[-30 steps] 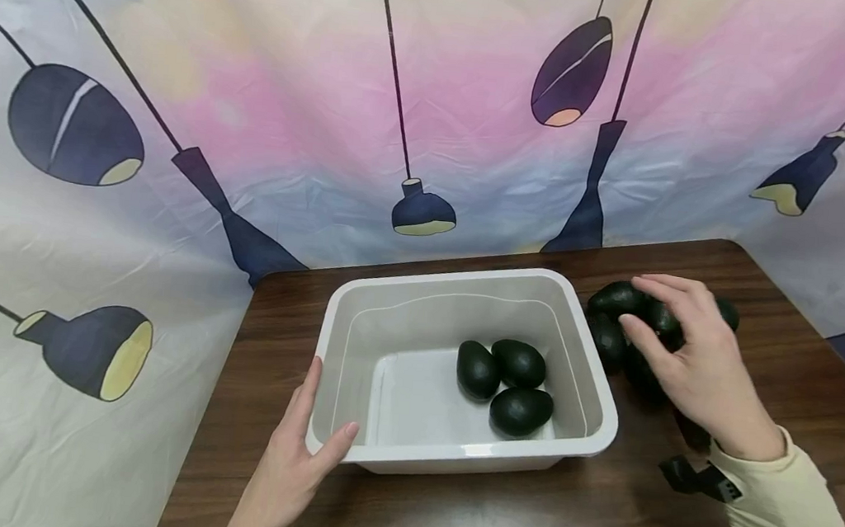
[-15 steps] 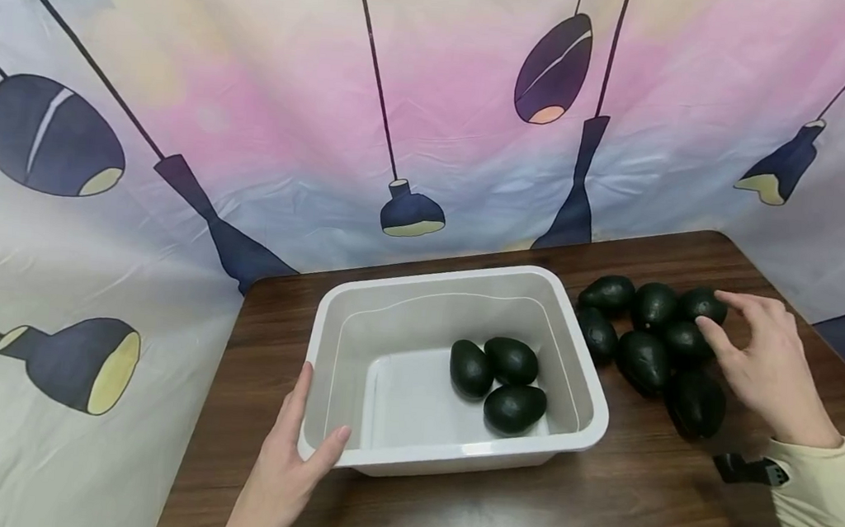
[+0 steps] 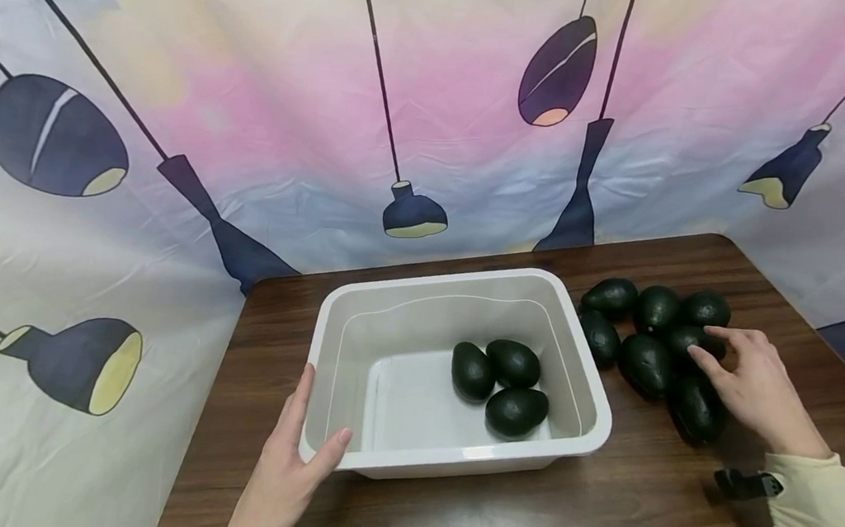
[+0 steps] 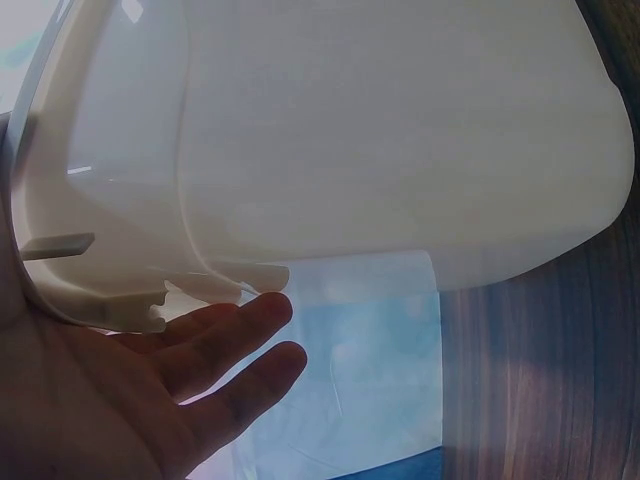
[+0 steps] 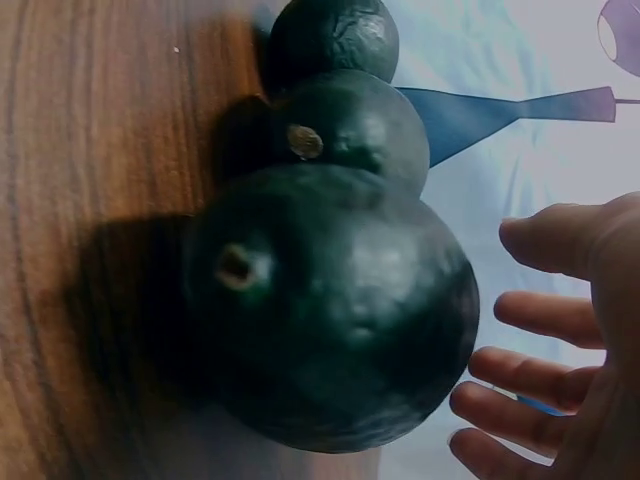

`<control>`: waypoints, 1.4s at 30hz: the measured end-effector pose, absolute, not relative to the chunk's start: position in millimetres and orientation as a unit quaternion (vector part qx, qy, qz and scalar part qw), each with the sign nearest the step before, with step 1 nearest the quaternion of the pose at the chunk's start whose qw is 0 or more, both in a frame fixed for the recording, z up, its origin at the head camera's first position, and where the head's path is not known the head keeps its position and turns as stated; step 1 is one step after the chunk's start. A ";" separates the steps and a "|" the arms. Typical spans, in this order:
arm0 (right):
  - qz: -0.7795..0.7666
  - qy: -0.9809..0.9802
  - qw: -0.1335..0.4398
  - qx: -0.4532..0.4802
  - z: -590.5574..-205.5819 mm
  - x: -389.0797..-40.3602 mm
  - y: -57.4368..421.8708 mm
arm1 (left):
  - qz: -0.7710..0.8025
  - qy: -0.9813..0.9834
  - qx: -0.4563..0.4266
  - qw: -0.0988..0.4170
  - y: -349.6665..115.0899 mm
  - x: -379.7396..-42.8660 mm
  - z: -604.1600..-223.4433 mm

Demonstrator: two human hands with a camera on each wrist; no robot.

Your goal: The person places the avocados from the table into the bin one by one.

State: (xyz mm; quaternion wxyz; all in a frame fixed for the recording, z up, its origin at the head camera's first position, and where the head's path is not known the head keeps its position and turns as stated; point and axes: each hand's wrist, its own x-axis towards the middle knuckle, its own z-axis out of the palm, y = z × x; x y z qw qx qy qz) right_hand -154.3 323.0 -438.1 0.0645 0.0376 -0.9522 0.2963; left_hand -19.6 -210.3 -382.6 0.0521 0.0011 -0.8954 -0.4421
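A white plastic tub [image 3: 407, 461] stands on the table with three dark green avocados inside, such as the front avocado [image 3: 517, 412]. At its near left corner my left hand [image 3: 280, 467] rests with extended fingers along the outside and the thumb at the front rim. The left wrist view shows the fingers [image 4: 235, 345] outside the tub wall. My right hand [image 3: 762, 398] is over the right edge of a group of avocados, thumb and forefinger spread about one avocado [image 3: 692, 343]. In the right wrist view, the fingers [image 5: 520, 375] stand apart beside a large, near avocado [image 5: 340, 310].
Several avocados lie close together right of the tub, including the left avocado [image 3: 599, 339] by its wall and the nearest avocado [image 3: 696, 409]. The brown wooden table [image 3: 521, 519] meets a lamp-patterned cloth [image 3: 295, 80] at the back.
My right hand has gone from above the group to its right side, then slightly toward me, to an avocado there. My left hand keeps its place on the tub. The head view has shifted slightly.
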 end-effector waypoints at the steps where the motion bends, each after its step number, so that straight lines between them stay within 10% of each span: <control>1: 0.294 -0.953 0.063 0.040 -439.4 -153.9 322.9 | -0.443 -0.895 0.001 0.052 -210.0 -19.6 -382.5; 20: 0.287 -0.956 0.052 0.037 -450.7 -148.2 317.4 | -0.444 -0.894 0.005 0.050 -209.3 -19.9 -382.4; 42: 0.249 -0.960 -0.108 0.063 -448.1 -143.5 315.2 | -0.443 -0.895 0.001 0.054 -209.7 -20.0 -382.0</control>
